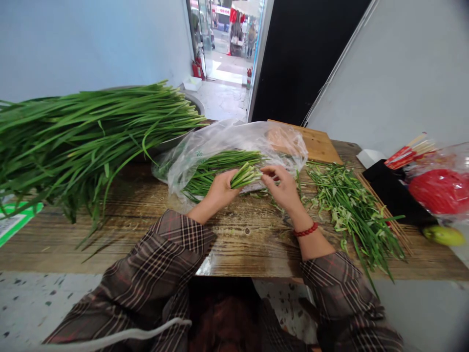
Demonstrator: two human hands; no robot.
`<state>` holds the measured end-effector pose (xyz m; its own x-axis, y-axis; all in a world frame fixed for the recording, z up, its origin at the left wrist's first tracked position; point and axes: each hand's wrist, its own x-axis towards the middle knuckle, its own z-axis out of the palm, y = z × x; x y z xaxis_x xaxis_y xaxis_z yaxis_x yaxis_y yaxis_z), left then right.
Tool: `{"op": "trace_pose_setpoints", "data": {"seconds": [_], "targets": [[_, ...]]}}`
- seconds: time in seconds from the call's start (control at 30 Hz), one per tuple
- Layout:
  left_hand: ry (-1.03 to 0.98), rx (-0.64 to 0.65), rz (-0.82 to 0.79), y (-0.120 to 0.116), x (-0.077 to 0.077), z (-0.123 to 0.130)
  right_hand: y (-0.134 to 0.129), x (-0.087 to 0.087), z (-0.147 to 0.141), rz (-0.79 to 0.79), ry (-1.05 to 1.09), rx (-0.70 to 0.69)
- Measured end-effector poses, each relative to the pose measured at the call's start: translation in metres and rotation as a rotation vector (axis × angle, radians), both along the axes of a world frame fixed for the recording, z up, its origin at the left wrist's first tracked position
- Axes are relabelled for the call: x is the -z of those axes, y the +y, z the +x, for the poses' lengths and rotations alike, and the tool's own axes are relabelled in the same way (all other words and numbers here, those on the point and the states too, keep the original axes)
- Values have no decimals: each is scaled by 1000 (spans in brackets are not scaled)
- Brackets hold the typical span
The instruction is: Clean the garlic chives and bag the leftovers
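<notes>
My left hand (222,189) is wrapped round a small bunch of garlic chives (245,175), with the pale stem ends pointing right. At those ends, the thumb and fingers of my right hand (281,188) are pinched together; exactly how many stems they grip is too small to tell. Behind and below the bunch, more long green chives (205,171) lie in a clear plastic bag (227,132) spread open on the wooden table (242,239). A loose heap of chive trimmings (351,210), with bits of leaf and pale skin, lies right of my right hand.
At the left, a large pile of chives (98,122) rests on a round basin (198,103) and overhangs the table. A wooden board (315,142) lies behind the bag. On the right are a black box (399,195), thin sticks (381,210), a red bundle (439,190) and a yellow-green fruit (444,235).
</notes>
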<state>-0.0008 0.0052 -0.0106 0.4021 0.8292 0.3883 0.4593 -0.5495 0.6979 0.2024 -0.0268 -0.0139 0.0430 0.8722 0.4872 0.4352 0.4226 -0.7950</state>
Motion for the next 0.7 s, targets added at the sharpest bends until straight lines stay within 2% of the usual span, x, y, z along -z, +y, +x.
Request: {"op": "trace_pose_setpoints", "data": {"seconds": [0.07, 0.13, 0.33, 0.43, 0.5, 0.6, 0.7], "targets": [[3, 6, -6, 0, 1, 0, -2, 3, -9, 18, -103, -69], [12, 6, -13, 0, 1, 1, -2, 9, -19, -3, -65, -70], [-18, 6, -43, -1, 3, 2, 3, 28, -38, -137, 384, 17], [1, 12, -48, -1, 3, 2, 7, 28, -33, -209, 611, 97], [-8, 3, -39, 0, 3, 1, 9, 26, -22, -223, 678, 169], [-43, -5, -28, 1, 2, 0, 9, 17, -5, -166, 612, 222], [-67, -7, -28, 1, 1, 0, 4, 5, 4, -74, 322, 112]]}}
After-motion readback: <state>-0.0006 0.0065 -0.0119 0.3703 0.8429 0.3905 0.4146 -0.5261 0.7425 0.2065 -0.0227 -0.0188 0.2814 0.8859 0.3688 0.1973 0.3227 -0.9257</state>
